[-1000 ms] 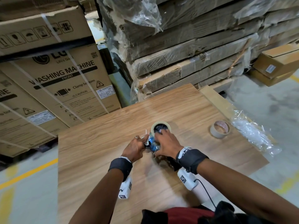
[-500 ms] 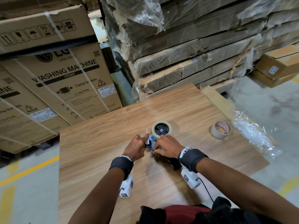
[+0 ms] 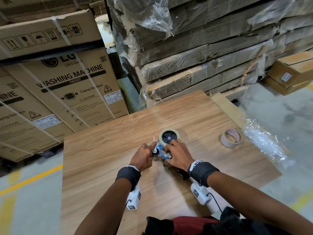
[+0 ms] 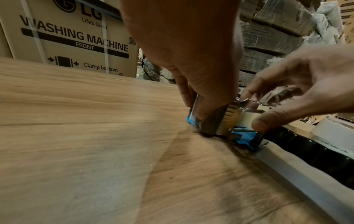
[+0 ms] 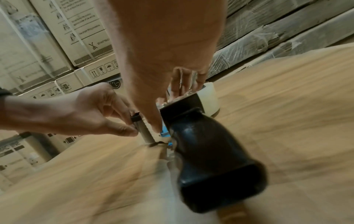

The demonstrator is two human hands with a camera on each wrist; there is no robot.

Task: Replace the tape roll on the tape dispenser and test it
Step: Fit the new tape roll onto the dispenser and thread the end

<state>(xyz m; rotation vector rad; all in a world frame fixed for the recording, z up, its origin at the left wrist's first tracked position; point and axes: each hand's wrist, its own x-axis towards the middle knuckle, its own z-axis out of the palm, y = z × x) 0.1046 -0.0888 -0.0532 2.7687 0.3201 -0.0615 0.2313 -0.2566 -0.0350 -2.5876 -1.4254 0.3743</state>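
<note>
blue metal and black plastic make the tape dispenser (image 3: 162,154) a stiff, fairly light thing lying on its side on the wooden tabletop (image 3: 105,160), its new tape roll (image 3: 168,136) already on the hub. the left hand (image 3: 144,156) pinches the roller end and the right hand (image 3: 176,154) curls round the frame. best held by the black handle (image 5: 210,151); the serrated blade looks sharp and the tape end thin and sticky.
</note>
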